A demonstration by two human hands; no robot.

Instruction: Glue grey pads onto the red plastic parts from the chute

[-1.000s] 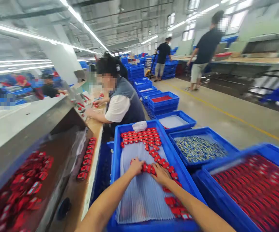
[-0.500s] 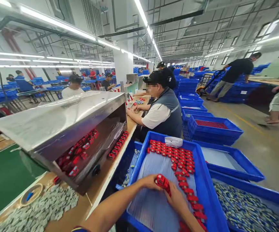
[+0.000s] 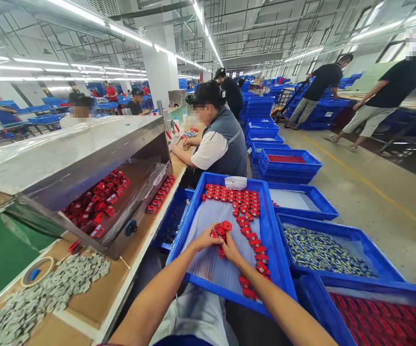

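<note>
Small red pieces that look like toy car bodies are bunched between my two hands, above the blue tray (image 3: 285, 269) in front of me. My left hand (image 3: 205, 239) has its fingers closed around some of these red toy car bodies (image 3: 225, 227). Pressed close on the other side, my right hand (image 3: 231, 250) grips the same bunch, with one piece hanging low by its fingers. Exactly how many each hand holds is hidden. Rows of red toy car bodies (image 3: 249, 197) cover the tray's far end and run down its right side, on a clear plastic sheet (image 3: 208, 216).
A metal hood (image 3: 85, 149) on the bench at left shelters a heap of red pieces (image 3: 99, 202). Grey pieces (image 3: 49, 293) and a tape roll (image 3: 38, 271) lie nearer. Blue trays (image 3: 341, 245) stand at right. A co-worker (image 3: 218, 144) sits ahead; people stand farther right.
The view has shifted down and to the right. My hands have come closer together around the red pieces, and more of the bunch shows between them.
</note>
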